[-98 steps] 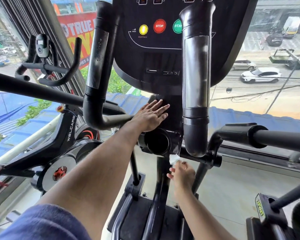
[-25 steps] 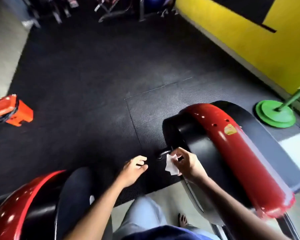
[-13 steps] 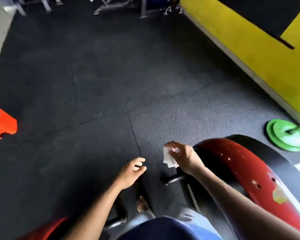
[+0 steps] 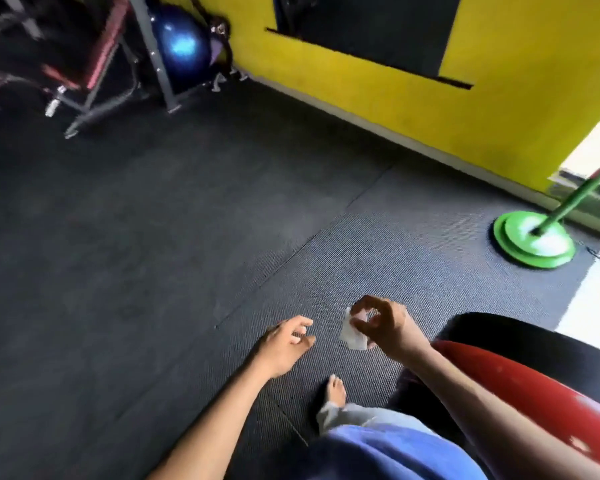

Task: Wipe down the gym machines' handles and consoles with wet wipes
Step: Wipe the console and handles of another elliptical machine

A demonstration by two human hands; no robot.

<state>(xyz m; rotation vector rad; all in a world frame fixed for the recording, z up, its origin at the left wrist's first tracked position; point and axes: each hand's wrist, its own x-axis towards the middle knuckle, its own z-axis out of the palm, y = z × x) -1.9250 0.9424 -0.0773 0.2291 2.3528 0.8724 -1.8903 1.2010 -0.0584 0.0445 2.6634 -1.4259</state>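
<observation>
Hands: right hand [image 4: 385, 327] pinches wet wipe [image 4: 352, 336] (crumpled); left hand [image 4: 284, 344] loose, empty.

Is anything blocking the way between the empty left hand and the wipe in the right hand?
Nothing visible does. The left hand hangs open beside the small white wet wipe, which the right hand pinches; only open air over the dark rubber floor mat separates them.

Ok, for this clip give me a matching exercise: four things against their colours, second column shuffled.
Things:
1. wipe
2. ball
3. wall
4. round base

Colours:
A. green
B. white
C. blue
D. yellow

Pairs: 1-B, 2-C, 3-D, 4-A. The right hand pinches the wipe.
</observation>
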